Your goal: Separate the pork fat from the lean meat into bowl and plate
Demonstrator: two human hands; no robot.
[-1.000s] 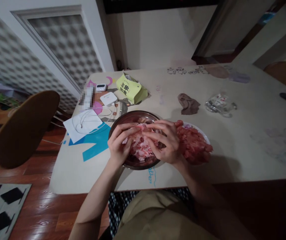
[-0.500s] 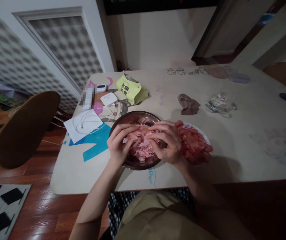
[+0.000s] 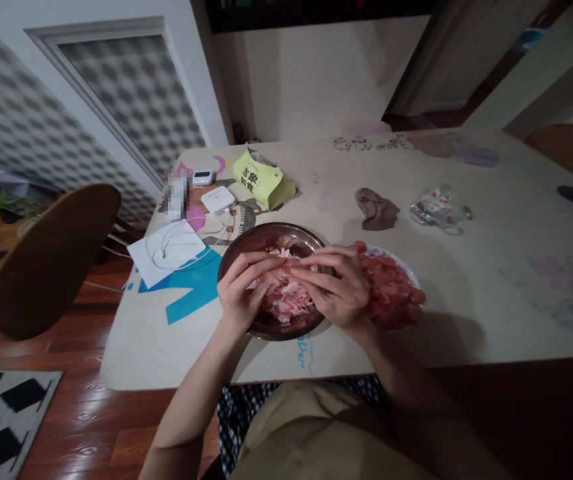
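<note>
A metal bowl (image 3: 251,241) holding pale pink sliced meat (image 3: 289,305) stands near the table's front edge. Over it, my left hand (image 3: 241,287) has its thumb and fingers pinched on the left end of a slice of meat (image 3: 286,269). From the other side my right hand (image 3: 340,285) grips that slice with its fingertips, so the slice spans both hands. Fingers partly hide where it is held. Just right of the bowl, redder raw meat (image 3: 391,293) is heaped on a white plate (image 3: 413,268), partly behind my right hand.
Behind the bowl are a yellow-green bag (image 3: 265,181), a white box-shaped device (image 3: 217,199) with a cable, and a paper sheet (image 3: 166,253). A brown cloth (image 3: 377,209) and a clear plastic item (image 3: 439,208) lie farther right. A chair (image 3: 51,260) stands left of the table.
My right hand has shifted slightly to the right, and my left hand has moved a little. The slice between them now lies more visibly across the fingertips.
</note>
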